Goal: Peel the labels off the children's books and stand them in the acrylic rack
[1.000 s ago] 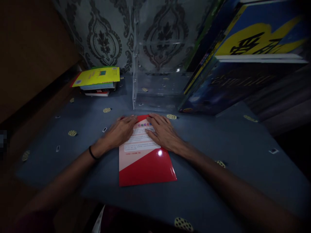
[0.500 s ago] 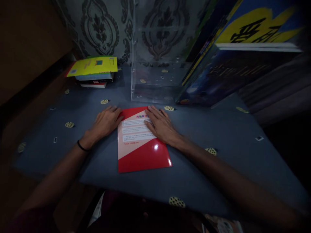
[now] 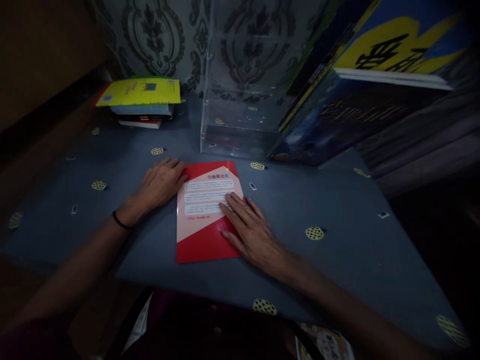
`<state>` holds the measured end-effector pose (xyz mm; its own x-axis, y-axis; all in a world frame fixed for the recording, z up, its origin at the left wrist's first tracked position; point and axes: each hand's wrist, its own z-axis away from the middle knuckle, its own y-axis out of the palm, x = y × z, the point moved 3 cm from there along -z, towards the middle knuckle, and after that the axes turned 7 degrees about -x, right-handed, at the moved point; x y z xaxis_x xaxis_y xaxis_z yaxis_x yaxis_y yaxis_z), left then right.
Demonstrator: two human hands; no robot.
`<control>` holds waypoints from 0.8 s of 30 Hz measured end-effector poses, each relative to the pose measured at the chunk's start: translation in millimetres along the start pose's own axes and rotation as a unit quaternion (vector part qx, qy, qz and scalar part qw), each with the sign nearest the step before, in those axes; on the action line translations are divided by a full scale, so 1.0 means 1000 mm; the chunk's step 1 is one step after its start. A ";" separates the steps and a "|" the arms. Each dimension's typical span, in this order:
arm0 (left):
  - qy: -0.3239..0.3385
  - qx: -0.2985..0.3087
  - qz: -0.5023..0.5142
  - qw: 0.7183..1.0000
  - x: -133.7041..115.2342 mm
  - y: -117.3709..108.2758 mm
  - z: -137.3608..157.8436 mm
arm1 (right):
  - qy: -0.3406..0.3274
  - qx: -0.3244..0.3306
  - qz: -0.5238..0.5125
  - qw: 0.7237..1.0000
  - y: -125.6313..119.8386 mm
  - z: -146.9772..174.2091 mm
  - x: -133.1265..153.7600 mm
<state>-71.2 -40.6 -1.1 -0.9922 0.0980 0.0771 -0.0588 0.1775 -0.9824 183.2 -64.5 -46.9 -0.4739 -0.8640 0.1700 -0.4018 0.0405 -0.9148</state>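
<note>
A thin red and pink book (image 3: 198, 231) with white text boxes lies flat on the table, back cover or similar printed side up. Along its upper left edge rests my left hand (image 3: 161, 181), a black band on the wrist and the fingertips touching the cover's border. My right hand (image 3: 252, 231) lies palm down across the book's right side, its fingers stretched out and a ring on one of them. Part of the lower right corner is hidden under that hand.
Several books (image 3: 140, 95), a yellow one on top, are stacked at the back left. A clear acrylic rack (image 3: 228, 142) stands behind the red book, with large picture books (image 3: 337, 117) upright at its right side. The blue tablecloth (image 3: 150, 245) bears pineapple-like prints.
My right hand has slid down the book from its top edge toward the lower right. My left hand stays near the upper left corner. The whole view has shifted slightly.
</note>
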 end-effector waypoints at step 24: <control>0.046 0.004 0.125 0.991 -0.013 -0.004 0.048 | 0.009 -0.071 -0.064 0.995 -0.008 -0.001 0.002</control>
<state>-63.5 -89.8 -5.9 -0.9618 0.2266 -0.1540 0.1862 0.1285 -0.9741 184.6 -66.4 -38.5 -0.4254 -0.8570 0.2908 -0.5656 0.0010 -0.8246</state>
